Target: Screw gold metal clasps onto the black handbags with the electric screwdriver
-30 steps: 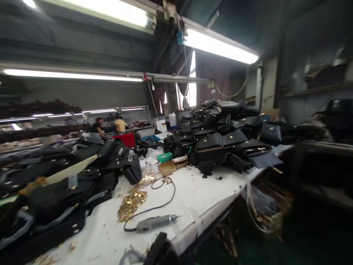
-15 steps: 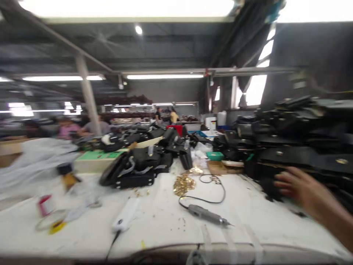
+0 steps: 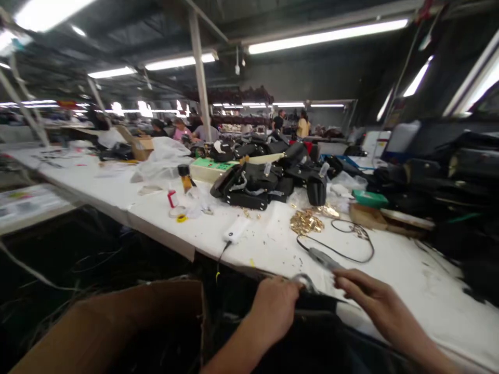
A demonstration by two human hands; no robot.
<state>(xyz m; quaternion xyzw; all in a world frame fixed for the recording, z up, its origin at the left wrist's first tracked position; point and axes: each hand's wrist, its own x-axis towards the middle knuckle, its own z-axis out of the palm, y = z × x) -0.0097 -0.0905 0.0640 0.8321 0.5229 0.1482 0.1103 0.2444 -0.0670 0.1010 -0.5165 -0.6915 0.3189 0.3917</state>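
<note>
My left hand (image 3: 275,304) is closed at the top edge of a black bag (image 3: 307,337) in front of the table. A shiny grey loop (image 3: 306,283) sticks out beside its fingers. My right hand (image 3: 374,296) is over the table's front edge, its fingers bent and blurred. Just beyond those fingers lies a grey electric screwdriver (image 3: 322,258) with a black cord. The hand covers its tip end, and whether they touch cannot be made out. Behind the screwdriver is a heap of gold metal pieces (image 3: 306,222).
A white power adapter (image 3: 236,230) lies left of the screwdriver. Black bags (image 3: 253,184) are piled at the table's back, more at the right. A green box (image 3: 369,198) stands near them. An open cardboard box (image 3: 117,317) is at the lower left. People work farther off.
The view has swung left and down. My right hand has come away from the black pile at the right to near the screwdriver. My left hand and the bag under it have come into view.
</note>
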